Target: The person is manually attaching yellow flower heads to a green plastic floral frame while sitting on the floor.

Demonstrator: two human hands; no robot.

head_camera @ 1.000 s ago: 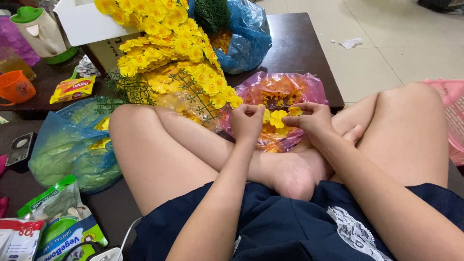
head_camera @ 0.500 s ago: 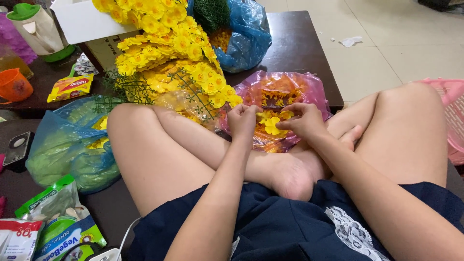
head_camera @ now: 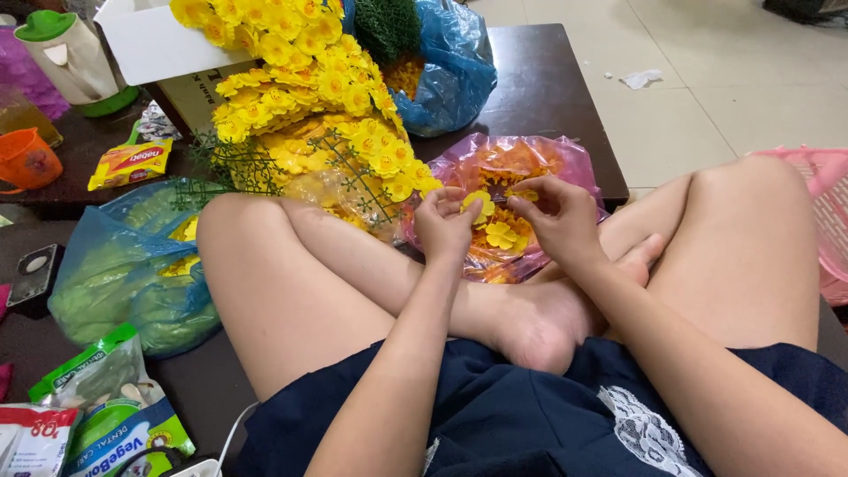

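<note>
Both hands pinch yellow flowers: left hand [head_camera: 444, 223] holds a flower [head_camera: 478, 206], right hand [head_camera: 558, 216] another [head_camera: 523, 193]. Finished stems [head_camera: 309, 97] lie beyond; loose blooms remain in the pink bag [head_camera: 565, 159].

Orange cup [head_camera: 26, 161], snack packet [head_camera: 130, 164], blue bag [head_camera: 446, 66], phone [head_camera: 35, 273].

I see a dark wooden bench [head_camera: 548, 79] far ahead, with a pale tiled floor [head_camera: 707, 97] to its right, evenly lit.

My left hand [head_camera: 444, 226] and right hand [head_camera: 558, 218] are raised side by side above my crossed legs. Both grips are pinched, fingertips facing.
</note>
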